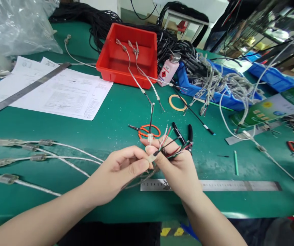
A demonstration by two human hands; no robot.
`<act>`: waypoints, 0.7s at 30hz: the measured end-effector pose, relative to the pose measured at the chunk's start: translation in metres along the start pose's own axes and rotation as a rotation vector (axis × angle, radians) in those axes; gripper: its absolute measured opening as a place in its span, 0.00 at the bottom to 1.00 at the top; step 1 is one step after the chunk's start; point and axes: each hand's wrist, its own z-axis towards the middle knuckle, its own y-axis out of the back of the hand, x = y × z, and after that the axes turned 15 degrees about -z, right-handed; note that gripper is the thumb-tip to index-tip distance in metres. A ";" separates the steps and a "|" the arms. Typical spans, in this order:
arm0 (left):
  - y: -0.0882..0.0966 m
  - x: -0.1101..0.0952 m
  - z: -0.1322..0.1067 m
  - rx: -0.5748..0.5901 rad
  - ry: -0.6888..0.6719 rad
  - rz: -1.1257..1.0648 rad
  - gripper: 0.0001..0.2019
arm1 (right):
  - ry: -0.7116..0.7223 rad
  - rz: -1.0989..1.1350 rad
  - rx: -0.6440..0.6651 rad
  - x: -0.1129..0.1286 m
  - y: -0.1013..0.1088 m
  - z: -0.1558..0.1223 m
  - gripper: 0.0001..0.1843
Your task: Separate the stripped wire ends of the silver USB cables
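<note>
Over the middle of the green table, my left hand pinches a cable end with a pale sleeve between thumb and fingers. My right hand is closed around the same cable end and more stripped ends, their thin red, white, green and black wires fanning out past the fingers. Another cable end with a clear collar and dark wires points away from me at the fingertips. The grey cables with clear USB plugs run leftward across the table. Beneath my hands lies a steel ruler, partly covered.
Orange-handled scissors and black-handled pliers lie just beyond my hands. A red bin with cables, a pink bottle, a tape ring and a blue bin of cables stand behind. Papers and another ruler lie left.
</note>
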 end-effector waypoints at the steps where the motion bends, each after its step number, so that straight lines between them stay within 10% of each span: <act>1: 0.000 0.000 0.000 -0.027 -0.009 -0.012 0.09 | -0.021 0.035 0.032 -0.001 0.000 0.000 0.07; 9: -0.005 -0.007 0.001 -0.205 -0.027 -0.092 0.10 | -0.139 -0.081 -0.131 0.000 0.010 0.002 0.15; 21: -0.005 -0.007 0.001 -0.250 -0.005 -0.024 0.15 | 0.475 -0.716 -0.082 0.003 0.004 -0.006 0.21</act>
